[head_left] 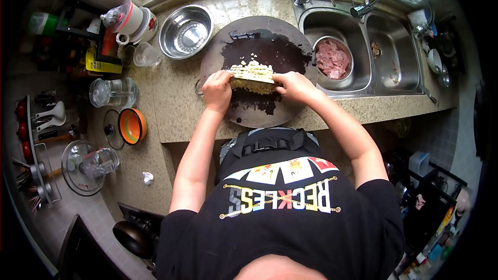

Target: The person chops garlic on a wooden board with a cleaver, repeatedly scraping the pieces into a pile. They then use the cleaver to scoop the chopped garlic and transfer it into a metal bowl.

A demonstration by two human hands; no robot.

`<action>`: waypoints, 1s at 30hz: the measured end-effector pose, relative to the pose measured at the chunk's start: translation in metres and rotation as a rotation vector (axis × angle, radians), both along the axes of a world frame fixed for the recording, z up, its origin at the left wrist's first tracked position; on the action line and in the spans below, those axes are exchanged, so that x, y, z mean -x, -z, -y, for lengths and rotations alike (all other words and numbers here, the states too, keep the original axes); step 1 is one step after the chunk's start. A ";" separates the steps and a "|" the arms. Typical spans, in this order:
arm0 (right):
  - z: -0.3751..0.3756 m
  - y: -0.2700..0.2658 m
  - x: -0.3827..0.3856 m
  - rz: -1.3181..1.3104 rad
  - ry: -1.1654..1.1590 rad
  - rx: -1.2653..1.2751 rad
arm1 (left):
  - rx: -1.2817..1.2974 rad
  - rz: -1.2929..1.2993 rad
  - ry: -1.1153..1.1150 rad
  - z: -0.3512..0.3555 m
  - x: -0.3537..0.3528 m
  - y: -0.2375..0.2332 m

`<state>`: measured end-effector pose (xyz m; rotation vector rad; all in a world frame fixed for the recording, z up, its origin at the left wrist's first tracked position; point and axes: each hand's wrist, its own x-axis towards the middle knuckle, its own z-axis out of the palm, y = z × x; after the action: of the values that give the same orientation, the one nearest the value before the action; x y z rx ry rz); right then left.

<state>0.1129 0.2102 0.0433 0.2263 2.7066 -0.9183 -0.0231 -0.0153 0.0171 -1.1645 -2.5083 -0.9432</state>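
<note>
Both of my hands grip a kitchen knife (253, 80), seen nearly edge-on, over a round dark cutting board (218, 41). At the blade's left end my left hand (217, 91) is closed on it, fingers curled over the top. My right hand (294, 87) closes around the other end; the handle is hidden under it. Finely chopped pale-yellow food (253, 68), which looks like garlic, is heaped along the blade's far side. More of it lies on the near side. Wet dark patches cover much of the board.
A steel bowl (187, 31) stands left of the board. To the right, a double sink (397, 36) holds a bowl of pink raw meat (333, 59). An orange bowl (132, 126), a glass jug (111, 93) and a glass lid (78, 168) lie on the left.
</note>
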 end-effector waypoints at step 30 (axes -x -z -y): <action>0.009 -0.012 -0.006 0.028 -0.058 0.009 | -0.029 -0.010 -0.026 0.020 -0.017 0.013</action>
<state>0.1186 0.2012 0.0555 0.1568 2.6680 -0.9032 -0.0058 -0.0353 0.0039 -1.1217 -2.4876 -0.9621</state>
